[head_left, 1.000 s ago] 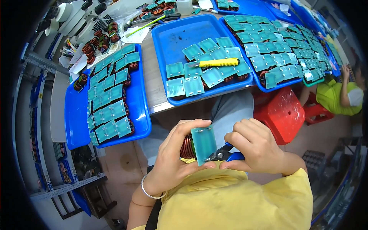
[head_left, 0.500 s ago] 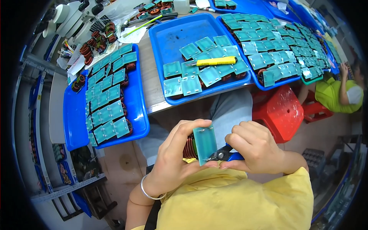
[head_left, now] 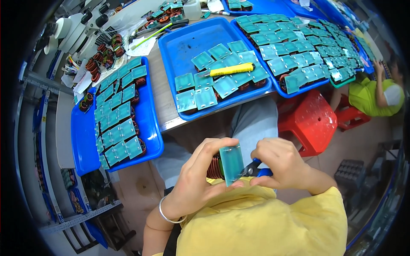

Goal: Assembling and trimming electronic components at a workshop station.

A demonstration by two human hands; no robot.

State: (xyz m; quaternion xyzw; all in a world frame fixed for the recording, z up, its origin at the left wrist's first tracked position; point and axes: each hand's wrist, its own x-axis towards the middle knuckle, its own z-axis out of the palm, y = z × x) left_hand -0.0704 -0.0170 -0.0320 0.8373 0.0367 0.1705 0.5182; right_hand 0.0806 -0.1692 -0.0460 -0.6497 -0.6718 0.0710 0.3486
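Observation:
My left hand (head_left: 196, 179) grips a copper-wound coil with a green square board (head_left: 231, 162) on its face, held above my lap. My right hand (head_left: 282, 164) holds blue-handled cutters (head_left: 255, 168) whose tips touch the board's lower right edge. Both hands are close together below the table edge. A silver bracelet sits on my left wrist.
Blue trays (head_left: 85, 141) (head_left: 179, 47) (head_left: 277, 87) on the table hold several green-board coils. A yellow utility knife (head_left: 232, 69) lies in the middle tray. A red plastic stool (head_left: 309, 121) stands at right. Another person in green (head_left: 376, 96) sits at far right. Loose coils and tools lie at the table's back left.
The coil and both hands stay nearly in place; the view has shifted slightly and the cutters stay at the board's edge.

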